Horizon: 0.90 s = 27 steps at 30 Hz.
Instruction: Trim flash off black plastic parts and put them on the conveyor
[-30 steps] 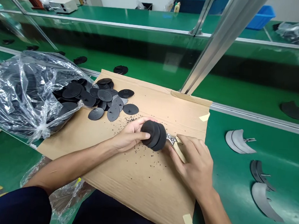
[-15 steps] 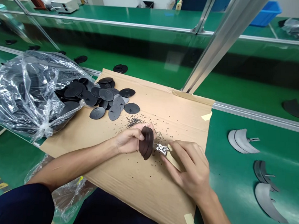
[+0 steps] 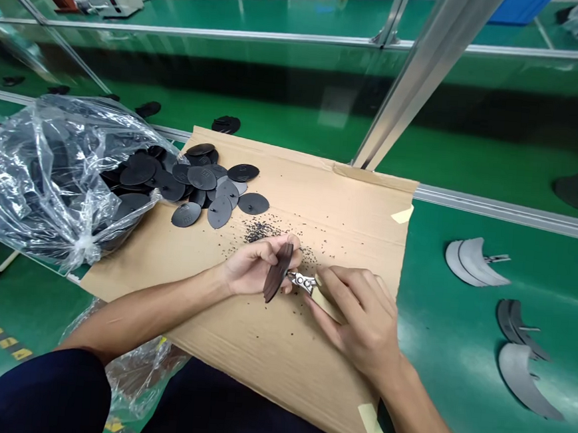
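My left hand (image 3: pixel 252 267) grips a stack of dark oval plastic pieces (image 3: pixel 278 273), seen nearly edge-on, above the cardboard. In my right hand (image 3: pixel 361 312) are small nippers (image 3: pixel 304 282) with pale yellow handles. Their metal jaws touch or nearly touch the right side of the plastic pieces; the exact contact is hidden by fingers and parts. Small black plastic bits (image 3: pixel 262 232) lie scattered behind and around my hands. Farther left, several black oval pieces (image 3: pixel 202 177) are heaped, some with a small peg on their face.
A clear plastic bag (image 3: pixel 56 178) full of black pieces sits at the left. The cardboard sheet (image 3: pixel 258 347) is taped onto the green table (image 3: pixel 439 348). Curved grey parts (image 3: pixel 480 261) lie at the right. A metal post (image 3: pixel 424 87) rises behind the cardboard.
The plastic pieces have turned from showing their broad face to nearly edge-on. My right hand and the nippers have moved slightly left, closer in to the pieces. The view has shifted a little.
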{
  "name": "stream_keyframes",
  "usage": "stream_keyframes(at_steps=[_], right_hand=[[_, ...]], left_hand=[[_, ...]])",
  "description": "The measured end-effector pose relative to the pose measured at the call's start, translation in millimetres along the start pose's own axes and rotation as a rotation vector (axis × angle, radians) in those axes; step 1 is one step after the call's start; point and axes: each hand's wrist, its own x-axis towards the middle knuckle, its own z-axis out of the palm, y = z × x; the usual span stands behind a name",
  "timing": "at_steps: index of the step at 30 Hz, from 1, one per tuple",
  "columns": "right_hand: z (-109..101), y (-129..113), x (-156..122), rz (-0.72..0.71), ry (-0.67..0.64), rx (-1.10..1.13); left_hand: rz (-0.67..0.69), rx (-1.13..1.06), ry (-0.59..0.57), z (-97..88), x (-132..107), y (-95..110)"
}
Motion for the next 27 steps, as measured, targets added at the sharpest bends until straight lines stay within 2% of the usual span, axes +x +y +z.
stream_keyframes(at_steps=[13, 18, 23, 25, 27], right_hand=[[-4, 0, -2, -0.041, -0.007, -0.059], [-5, 2, -2, -0.018, 0.014, -0.021], [-6, 9, -1, 0.052, 0.040, -0.242], [-5, 11, -2, 0.075, 0.033, -0.311], [-4, 11, -2, 0.087, 0.017, -0.346]], left_hand=[[0.000, -0.057, 0.032, 3.3, 1, -5], [0.023, 0.011, 0.030, 1.9, 2, -3], [0.162, 0.141, -0.027, -6.1, 2, -3], [0.273, 0.316, -0.041, -7.5, -1, -5], [0.414, 0.601, -0.020, -6.7, -4, -9]])
